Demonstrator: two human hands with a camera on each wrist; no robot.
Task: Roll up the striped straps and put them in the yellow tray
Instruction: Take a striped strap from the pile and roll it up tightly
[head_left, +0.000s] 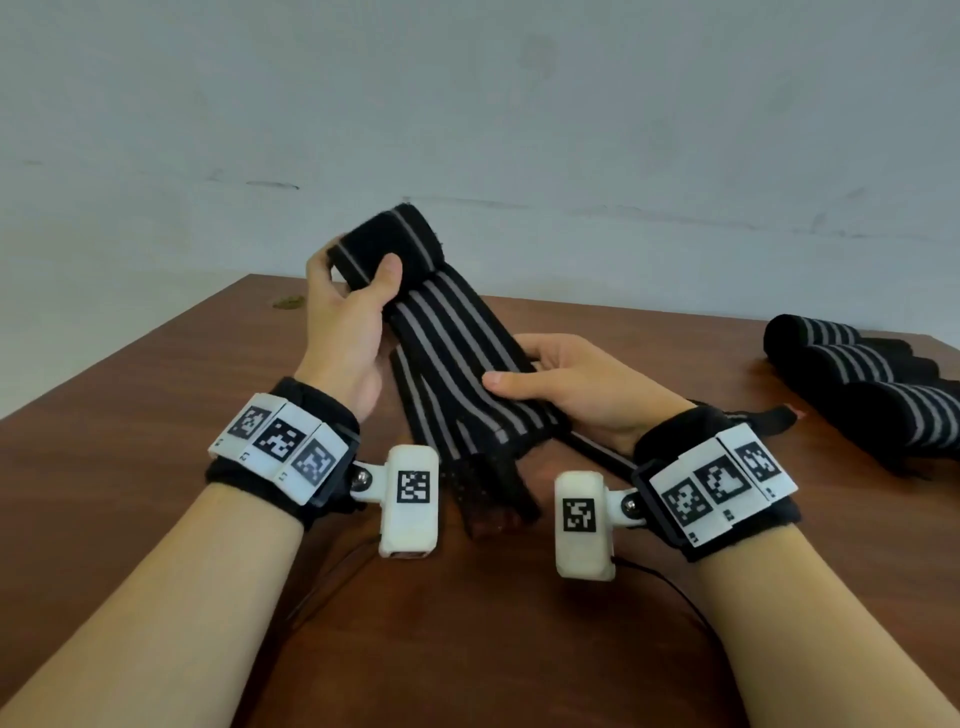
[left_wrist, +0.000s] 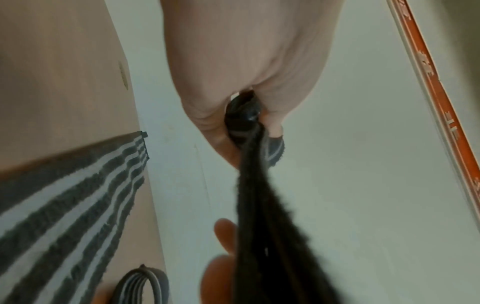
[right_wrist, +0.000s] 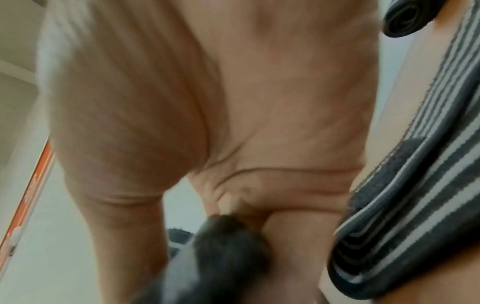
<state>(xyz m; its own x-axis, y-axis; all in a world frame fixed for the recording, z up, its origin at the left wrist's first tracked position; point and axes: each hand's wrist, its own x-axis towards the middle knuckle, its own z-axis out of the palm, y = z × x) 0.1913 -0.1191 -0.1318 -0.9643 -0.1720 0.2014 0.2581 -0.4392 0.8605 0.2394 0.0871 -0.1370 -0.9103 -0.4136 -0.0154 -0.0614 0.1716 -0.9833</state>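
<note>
**Strap held in both hands above the table**

The striped strap (head_left: 457, 364) is up off the wooden table (head_left: 156, 415), slanting from your left hand (head_left: 345, 332) down to your right hand (head_left: 576, 384). Its far end is a started roll (head_left: 384, 244), and your left thumb and fingers are curled round that roll. Your right hand holds the strap's flat length lower down, thumb on top, fingers underneath. The loose tail (head_left: 493, 493) hangs between your wrists.

Only the head view shows both hands and the whole strap. It also shows a pile of other straps (head_left: 872, 384) at the table's right edge, partly cut off by the frame.

The left wrist view shows the roll (left_wrist: 244, 117) end-on, pinched between thumb and fingers, with the strap running toward the camera as a dark blur. The flat striped strap on the table (left_wrist: 72, 195) and a coiled one (left_wrist: 145, 288) show only here.

The right wrist view is mostly palm (right_wrist: 207, 102); the strap in the grip (right_wrist: 221, 257) is blurred, so the finger hold is hard to read there. Another striped strap (right_wrist: 415, 185) runs along the right.

The yellow tray is in no view.
</note>
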